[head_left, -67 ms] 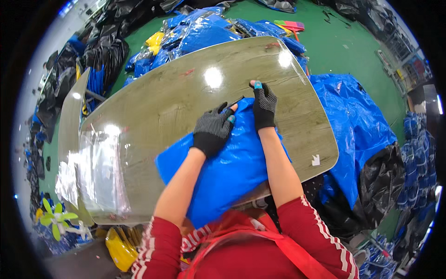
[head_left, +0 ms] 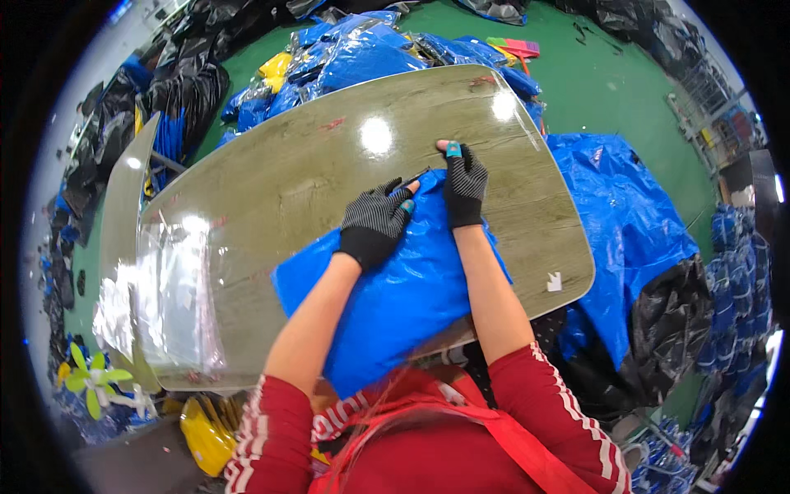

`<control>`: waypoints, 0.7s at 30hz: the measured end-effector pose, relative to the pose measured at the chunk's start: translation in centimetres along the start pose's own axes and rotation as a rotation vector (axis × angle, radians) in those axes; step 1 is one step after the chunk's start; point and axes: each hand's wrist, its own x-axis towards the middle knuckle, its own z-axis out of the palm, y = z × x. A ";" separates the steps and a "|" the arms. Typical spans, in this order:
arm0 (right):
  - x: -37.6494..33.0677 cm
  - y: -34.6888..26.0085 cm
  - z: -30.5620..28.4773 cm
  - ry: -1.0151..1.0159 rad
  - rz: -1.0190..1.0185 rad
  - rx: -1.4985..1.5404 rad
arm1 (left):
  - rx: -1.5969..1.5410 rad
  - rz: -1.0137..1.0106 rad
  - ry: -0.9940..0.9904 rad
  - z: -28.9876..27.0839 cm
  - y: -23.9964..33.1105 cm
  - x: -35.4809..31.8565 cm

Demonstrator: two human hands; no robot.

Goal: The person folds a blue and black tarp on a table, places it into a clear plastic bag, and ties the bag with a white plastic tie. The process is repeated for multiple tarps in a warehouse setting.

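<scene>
A folded blue plastic tarp [head_left: 403, 300] lies slantwise across the near middle of a wood-patterned table [head_left: 296, 189]. My left hand [head_left: 374, 222], in a black dotted glove with bare thumb tip and teal tape, is closed on the tarp's upper part. A thin dark strip [head_left: 421, 174] sticks out past its fingers; its kind is unclear. My right hand [head_left: 465, 185], gloved alike, rests at the tarp's upper right edge. Its fingers are curled down and the taped thumb points left. Whatever may be under those fingers is hidden.
Clear plastic bags [head_left: 177, 288] lie on the table's left end. Beyond the far edge are heaped bagged blue packs [head_left: 362, 62]. A large blue sheet [head_left: 613, 222] hangs at the right. A green-bladed fan [head_left: 93, 379] stands near left, beside a yellow bundle [head_left: 204, 436].
The whole view has shifted slightly. Both hands keep nearly the same place on the blue tarp, and their grip looks the same.
</scene>
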 end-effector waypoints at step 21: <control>-12.3 -12.0 -20.7 -0.450 0.508 0.353 | -1.343 -0.070 0.118 0.8 6.8 -18.9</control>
